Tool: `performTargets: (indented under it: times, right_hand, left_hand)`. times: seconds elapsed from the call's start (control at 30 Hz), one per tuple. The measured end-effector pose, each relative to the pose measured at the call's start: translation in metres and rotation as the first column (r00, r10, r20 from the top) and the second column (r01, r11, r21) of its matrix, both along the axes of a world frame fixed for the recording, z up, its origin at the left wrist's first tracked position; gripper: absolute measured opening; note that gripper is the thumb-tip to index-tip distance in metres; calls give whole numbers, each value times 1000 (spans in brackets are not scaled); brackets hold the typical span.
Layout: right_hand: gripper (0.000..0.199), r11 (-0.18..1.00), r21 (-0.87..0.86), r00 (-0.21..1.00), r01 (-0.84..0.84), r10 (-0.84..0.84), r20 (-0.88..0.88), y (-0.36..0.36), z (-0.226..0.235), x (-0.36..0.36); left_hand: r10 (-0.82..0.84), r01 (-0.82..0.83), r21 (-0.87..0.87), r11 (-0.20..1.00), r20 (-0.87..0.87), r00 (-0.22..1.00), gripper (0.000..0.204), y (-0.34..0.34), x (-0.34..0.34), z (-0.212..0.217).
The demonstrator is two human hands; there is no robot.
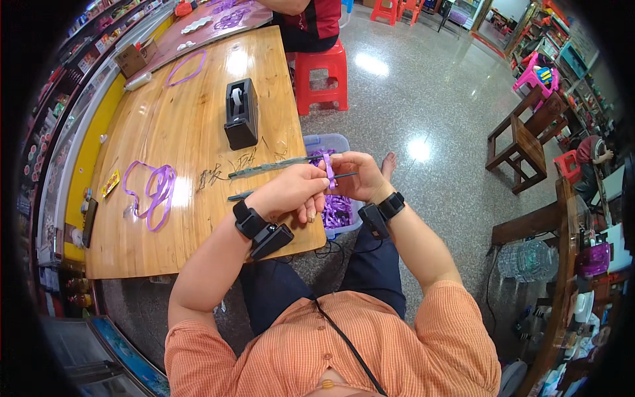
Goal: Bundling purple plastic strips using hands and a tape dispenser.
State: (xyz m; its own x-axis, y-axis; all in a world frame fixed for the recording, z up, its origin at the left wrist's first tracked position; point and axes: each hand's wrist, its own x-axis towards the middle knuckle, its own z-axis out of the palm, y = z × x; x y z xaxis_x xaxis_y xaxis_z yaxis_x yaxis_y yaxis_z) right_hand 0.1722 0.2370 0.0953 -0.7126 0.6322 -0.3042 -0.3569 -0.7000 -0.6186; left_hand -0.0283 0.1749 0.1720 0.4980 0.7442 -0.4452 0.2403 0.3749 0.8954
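My left hand (294,192) and my right hand (357,175) meet at the table's right edge. Together they pinch a small purple strip (329,171) against a thin dark green stem (278,165) that runs left over the wooden table (178,132). A second thin stem (238,196) lies just below it on the wood. Under my hands a clear plastic tub (331,142) holds several purple pieces (337,210). Both wrists wear black bands with small black devices.
A black tape dispenser (241,114) stands mid-table. Purple ribbon loops (155,188) lie at the left, another loop (185,68) farther back. A cardboard box (135,57) sits at the far corner. A person sits on a red stool (321,74). Wooden chairs (522,142) stand at the right.
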Motion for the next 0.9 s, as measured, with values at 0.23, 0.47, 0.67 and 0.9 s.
performTargets:
  times: [0.23, 0.47, 0.67, 0.9]
  right_hand:
    - [53, 999, 51, 992, 19, -26, 126, -12, 23, 4]
    - [48, 817, 576, 787, -29, -336, 517, -25, 28, 2]
    - [44, 561, 826, 631, -47, -625, 460, -40, 26, -7]
    - [32, 358, 911, 426, -204, -806, 412, -52, 55, -22]
  left_hand:
    - [-24, 24, 10, 1000, -30, 999, 21, -1, 2, 6]
    - [-5, 5, 24, 1000, -4, 1000, 20, -2, -1, 2]
    - [-3, 3, 31, 1000, -27, 1000, 19, -2, 0, 1]
    - [-2, 2, 31, 1000, -4, 1000, 18, -3, -3, 0]
